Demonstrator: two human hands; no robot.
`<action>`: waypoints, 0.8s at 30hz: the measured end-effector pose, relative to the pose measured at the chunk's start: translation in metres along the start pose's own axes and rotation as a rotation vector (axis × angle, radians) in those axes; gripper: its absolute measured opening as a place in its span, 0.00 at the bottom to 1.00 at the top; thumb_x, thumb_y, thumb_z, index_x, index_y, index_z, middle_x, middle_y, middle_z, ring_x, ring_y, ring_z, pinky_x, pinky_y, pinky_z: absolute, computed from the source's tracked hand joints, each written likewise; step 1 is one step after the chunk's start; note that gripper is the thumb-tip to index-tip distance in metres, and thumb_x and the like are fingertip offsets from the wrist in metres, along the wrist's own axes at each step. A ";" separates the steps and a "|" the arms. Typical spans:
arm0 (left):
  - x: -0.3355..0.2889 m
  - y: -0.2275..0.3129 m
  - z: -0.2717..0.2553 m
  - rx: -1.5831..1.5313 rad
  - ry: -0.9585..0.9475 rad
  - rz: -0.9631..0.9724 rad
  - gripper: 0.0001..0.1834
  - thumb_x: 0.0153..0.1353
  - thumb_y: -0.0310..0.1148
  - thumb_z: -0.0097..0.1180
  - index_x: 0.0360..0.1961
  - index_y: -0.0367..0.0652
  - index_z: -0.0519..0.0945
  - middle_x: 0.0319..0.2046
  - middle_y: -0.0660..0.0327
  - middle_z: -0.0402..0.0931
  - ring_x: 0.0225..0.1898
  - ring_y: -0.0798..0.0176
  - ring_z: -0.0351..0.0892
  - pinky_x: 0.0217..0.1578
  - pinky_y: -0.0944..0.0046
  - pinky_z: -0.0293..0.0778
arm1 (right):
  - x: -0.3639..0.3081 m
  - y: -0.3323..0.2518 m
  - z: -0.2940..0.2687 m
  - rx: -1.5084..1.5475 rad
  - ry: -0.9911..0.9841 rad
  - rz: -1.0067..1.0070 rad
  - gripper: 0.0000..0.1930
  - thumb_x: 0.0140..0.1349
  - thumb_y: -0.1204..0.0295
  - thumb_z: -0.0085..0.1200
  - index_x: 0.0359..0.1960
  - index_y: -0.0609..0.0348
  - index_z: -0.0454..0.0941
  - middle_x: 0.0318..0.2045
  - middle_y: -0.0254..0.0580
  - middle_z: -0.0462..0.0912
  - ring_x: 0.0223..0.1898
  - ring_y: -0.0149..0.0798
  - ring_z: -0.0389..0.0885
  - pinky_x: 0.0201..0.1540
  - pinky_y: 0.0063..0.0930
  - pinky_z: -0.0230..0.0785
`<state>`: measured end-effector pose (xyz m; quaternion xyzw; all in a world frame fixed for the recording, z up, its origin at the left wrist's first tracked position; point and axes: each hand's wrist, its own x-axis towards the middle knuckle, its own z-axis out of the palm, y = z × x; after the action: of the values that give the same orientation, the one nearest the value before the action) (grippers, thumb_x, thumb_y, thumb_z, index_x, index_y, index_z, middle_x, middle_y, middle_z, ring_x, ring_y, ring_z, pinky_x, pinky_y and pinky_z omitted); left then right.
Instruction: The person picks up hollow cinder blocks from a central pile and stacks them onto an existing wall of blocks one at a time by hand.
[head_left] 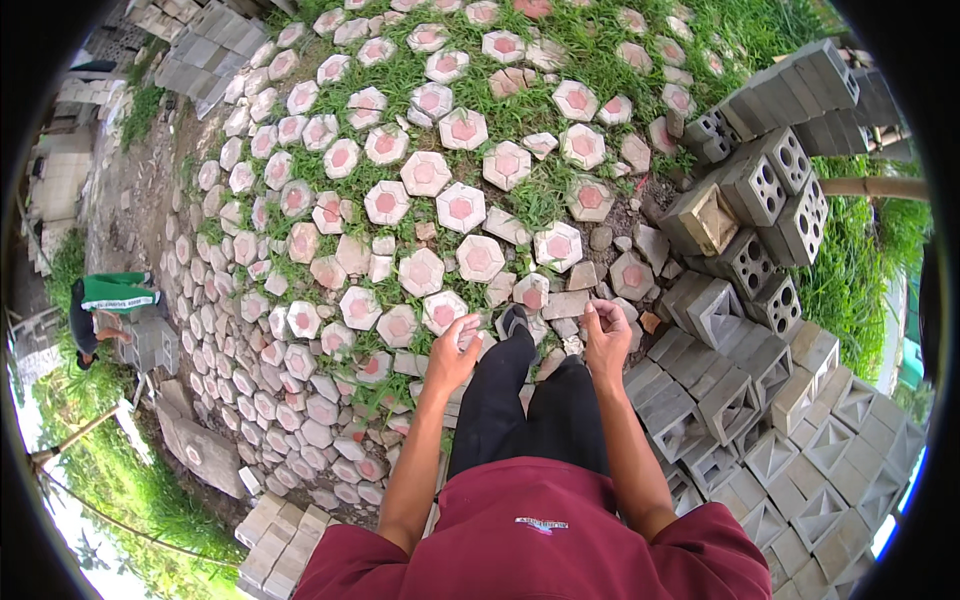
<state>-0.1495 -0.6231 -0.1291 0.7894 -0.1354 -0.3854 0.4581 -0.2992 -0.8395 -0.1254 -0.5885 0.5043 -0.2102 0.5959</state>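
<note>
- Left hand (457,347): loosely open, near a rough, pink-centred hexagonal paver (441,310) on its far side.
- Right hand (607,340): loosely open, fingers bent.
- Right: stacked hollow grey concrete blocks (760,365).

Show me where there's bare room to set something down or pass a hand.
Room to pass lies between the bare left hand and bare right hand. Brown dirt lies mostly bare at far left, bordered on its right by white-and-pink hexagonal pavers. Crowded: the right side, packed with stacked gray hollow concrete blocks.
</note>
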 end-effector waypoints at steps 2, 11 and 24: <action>-0.016 0.009 -0.023 -0.084 0.108 0.006 0.20 0.62 0.31 0.56 0.55 0.36 0.73 0.47 0.49 0.80 0.50 0.57 0.80 0.51 0.61 0.74 | -0.002 -0.037 0.030 0.015 -0.123 -0.065 0.08 0.65 0.71 0.56 0.38 0.65 0.76 0.29 0.32 0.79 0.30 0.23 0.76 0.35 0.17 0.69; -0.085 0.027 -0.099 -0.322 0.545 -0.001 0.21 0.64 0.33 0.55 0.55 0.33 0.72 0.48 0.48 0.79 0.50 0.58 0.80 0.50 0.61 0.75 | -0.020 -0.124 0.159 -0.149 -0.716 -0.313 0.08 0.66 0.73 0.54 0.39 0.66 0.76 0.28 0.33 0.79 0.30 0.23 0.76 0.35 0.18 0.70; -0.023 0.013 -0.188 -0.621 1.273 0.004 0.14 0.65 0.33 0.54 0.47 0.36 0.78 0.43 0.56 0.81 0.46 0.64 0.80 0.46 0.67 0.73 | 0.014 -0.229 0.366 -0.320 -1.396 -0.544 0.08 0.63 0.73 0.55 0.38 0.67 0.78 0.28 0.39 0.82 0.30 0.26 0.79 0.35 0.23 0.72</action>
<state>-0.0249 -0.5012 -0.0537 0.6941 0.2732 0.1309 0.6531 0.0962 -0.7226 0.0050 -0.7675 -0.1276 0.1466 0.6109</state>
